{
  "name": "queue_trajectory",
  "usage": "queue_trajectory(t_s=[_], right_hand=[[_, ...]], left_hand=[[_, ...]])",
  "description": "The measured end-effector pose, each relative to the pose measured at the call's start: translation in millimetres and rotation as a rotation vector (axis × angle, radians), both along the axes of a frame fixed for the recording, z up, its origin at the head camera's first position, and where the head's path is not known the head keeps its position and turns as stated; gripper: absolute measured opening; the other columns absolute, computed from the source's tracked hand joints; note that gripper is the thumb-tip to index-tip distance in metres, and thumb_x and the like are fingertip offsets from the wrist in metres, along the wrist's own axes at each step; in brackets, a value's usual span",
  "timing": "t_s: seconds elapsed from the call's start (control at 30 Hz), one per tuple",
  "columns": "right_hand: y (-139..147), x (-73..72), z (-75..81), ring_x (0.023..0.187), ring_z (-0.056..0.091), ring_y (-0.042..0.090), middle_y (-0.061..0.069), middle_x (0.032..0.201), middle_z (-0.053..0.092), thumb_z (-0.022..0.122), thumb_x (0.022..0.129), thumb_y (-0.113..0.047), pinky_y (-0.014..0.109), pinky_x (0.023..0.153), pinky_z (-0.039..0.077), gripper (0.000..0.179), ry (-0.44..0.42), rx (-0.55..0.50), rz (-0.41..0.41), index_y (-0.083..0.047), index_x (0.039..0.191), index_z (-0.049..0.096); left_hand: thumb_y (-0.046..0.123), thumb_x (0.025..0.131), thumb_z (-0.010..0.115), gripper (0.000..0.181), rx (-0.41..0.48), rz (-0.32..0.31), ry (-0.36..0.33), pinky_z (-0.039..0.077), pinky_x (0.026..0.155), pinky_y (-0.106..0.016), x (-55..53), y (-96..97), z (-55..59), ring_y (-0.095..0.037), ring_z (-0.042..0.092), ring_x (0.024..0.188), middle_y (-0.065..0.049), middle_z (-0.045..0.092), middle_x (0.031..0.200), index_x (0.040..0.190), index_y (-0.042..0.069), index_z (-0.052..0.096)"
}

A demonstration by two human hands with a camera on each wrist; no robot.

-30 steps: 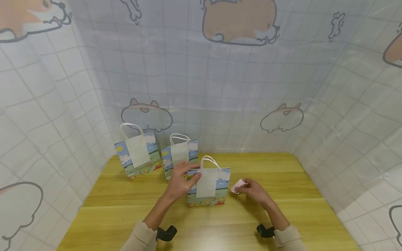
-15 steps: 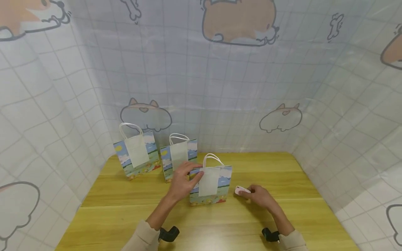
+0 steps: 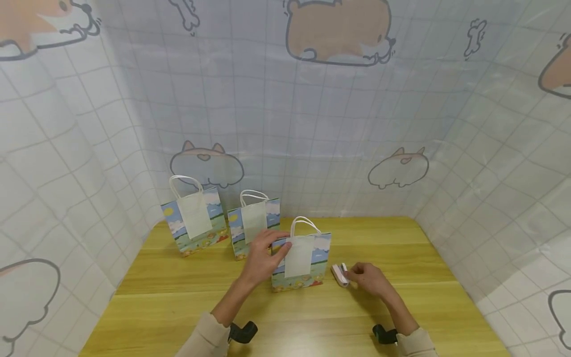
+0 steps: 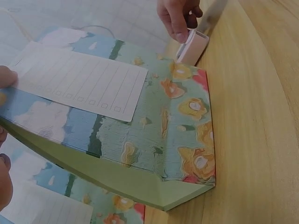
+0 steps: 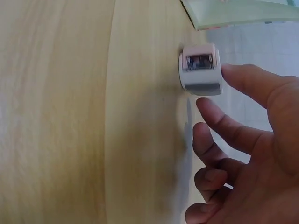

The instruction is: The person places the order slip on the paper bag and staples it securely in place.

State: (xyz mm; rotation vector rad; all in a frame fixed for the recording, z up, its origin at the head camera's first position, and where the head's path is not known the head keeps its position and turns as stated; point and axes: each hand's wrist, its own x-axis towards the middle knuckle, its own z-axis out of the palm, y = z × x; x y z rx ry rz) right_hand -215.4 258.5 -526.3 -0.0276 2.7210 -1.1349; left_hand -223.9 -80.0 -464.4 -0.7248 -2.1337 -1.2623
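A small paper gift bag [image 3: 318, 260] with a landscape print, a white label and white handles stands in the middle. My left hand [image 3: 260, 258] pinches its upper left edge, thumb in front and fingers behind. In the left wrist view this bag [image 4: 145, 126] shows its green side fold. Right of the bag, a small pink-and-white stapler [image 3: 340, 276] rests on the table. My right hand [image 3: 370, 278] is beside it. In the right wrist view the thumb touches the stapler [image 5: 201, 70], and the index fingertip lies just below it; the other fingers are loosely curled.
Two more gift bags of the same print stand behind: one bag [image 3: 254, 223] just behind my left hand, another bag [image 3: 194, 218] at the far left. The wood-grain table [image 3: 392, 238] ends at a patterned curtain [image 3: 308, 148] on three sides.
My right hand has turned the stapler and set it down, its fingers loosening from it. The held bag has shifted slightly right and back with my left hand.
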Motion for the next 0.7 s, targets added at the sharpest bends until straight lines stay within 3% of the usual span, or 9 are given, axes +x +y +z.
queue_trajectory(t_s=[0.47,0.7], right_hand=[[-0.3,2.8,1.5,0.09,0.059,0.019,0.005,0.102,0.069,0.068,0.097,-0.029,0.036,0.075,0.046,0.028,-0.032,-0.087,-0.029,-0.003,0.106,0.074],[6.2,0.7,1.5,0.102,0.062,0.024,0.011,0.115,0.069,0.066,0.098,-0.028,0.044,0.083,0.05,0.032,-0.04,-0.102,-0.032,0.0,0.11,0.075]], left_hand=[[0.021,0.092,0.075,0.022,0.004,-0.002,-0.014,0.053,0.087,-0.044,-0.9,-0.1,-1.7,-0.019,0.064,0.106,0.004,0.072,0.111,0.115,0.018,0.075],[0.021,0.092,0.075,0.023,0.0,-0.008,-0.009,0.053,0.087,-0.044,-1.3,-0.4,-0.7,-0.019,0.064,0.105,0.003,0.072,0.111,0.115,0.017,0.075]])
